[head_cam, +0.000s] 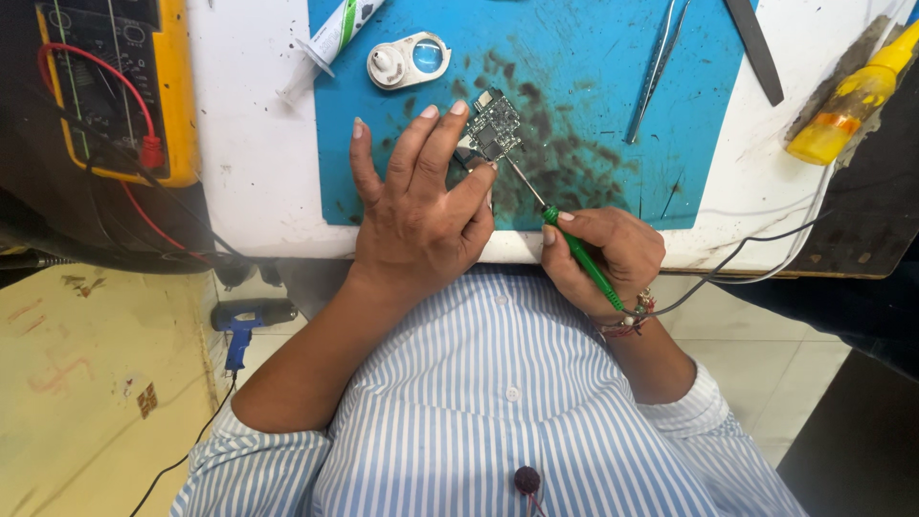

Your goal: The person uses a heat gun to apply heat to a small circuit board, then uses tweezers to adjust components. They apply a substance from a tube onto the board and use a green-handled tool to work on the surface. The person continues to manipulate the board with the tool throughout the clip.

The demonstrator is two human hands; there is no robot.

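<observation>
White bench [258, 163] with a blue repair mat [593, 57] on top, mat heavily stained with dark flux or burn marks around the work spot.

Yellow multimeter [115, 86] at far left with red lead trailing off the near edge. A snagged lead could drag the meter, but it's well apart from the work.

Left hand [416, 206] lies palm down on the mat, fingers spread and loose, fingertips pinning the small circuit board [493, 127]. Nothing is clamped; the board is held by finger pressure only. It sits mid-mat, just far of both hands.

Right hand [603, 254] is clenched in a pen grip on a green-handled soldering iron [574, 251], thin tip angled up-left onto the board's near edge. Its cable runs off to the right.

Risks as I see them:
- Board can skate under tip pressure, since fingers are the only fixture. Result: bridged pads or lifted parts.
- Left fingertips are just beside the tip; a slip burns them.
- Cable tug from the right could jerk the iron.
- Long dwell could cook small parts.

Far edge: syringe [321, 48] of paste and a round loupe [410, 60], both far-left on the mat; tweezers [656, 72] and a dark flat tool [756, 48] far-right. Yellow squeeze bottle [852, 101] lies on its side at right, and could leak.
</observation>
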